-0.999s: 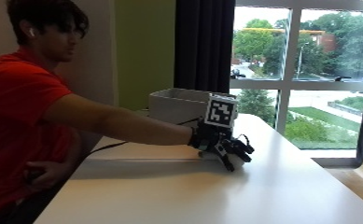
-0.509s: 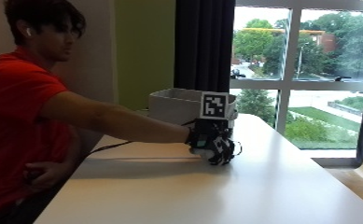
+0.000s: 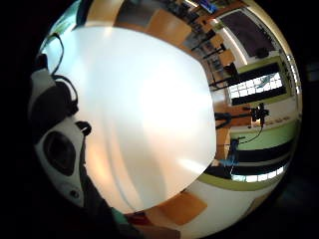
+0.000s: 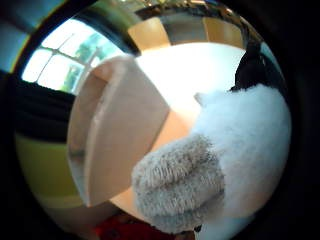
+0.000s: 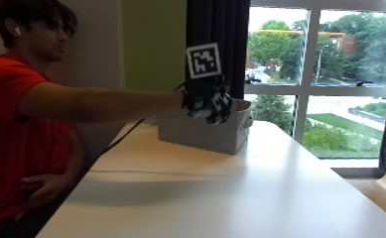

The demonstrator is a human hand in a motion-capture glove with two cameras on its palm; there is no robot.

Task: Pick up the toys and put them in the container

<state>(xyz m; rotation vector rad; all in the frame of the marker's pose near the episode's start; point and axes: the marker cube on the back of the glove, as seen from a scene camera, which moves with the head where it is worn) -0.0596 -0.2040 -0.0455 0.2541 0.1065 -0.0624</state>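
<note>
The long white bench (image 5: 245, 193) fills the near ground, its bare top running away toward the window. At about nine o'clock a person in a red shirt (image 5: 14, 114) sits beside it, the bare left hand (image 5: 40, 186) resting low by the bench edge. Past the middle of the bench, around twelve o'clock, stands the pale grey rectangular fabric container (image 5: 206, 130), its open top facing up. The gloved right hand (image 5: 207, 101) hangs in the air just over the container's near rim, arm stretched out level. Half a second ago that hand was down on the bench top in front of the container; it has since risen clear of the surface and moved over the bin. The thumb-side palm view shows a fluffy white and grey-beige plush toy (image 4: 215, 170) pressed close against the palm, with the container (image 4: 112, 130) right beside it; the fingers look curled round the toy, holding it. The little-finger-side view looks down on the white bench (image 3: 144, 109) well below
</note>
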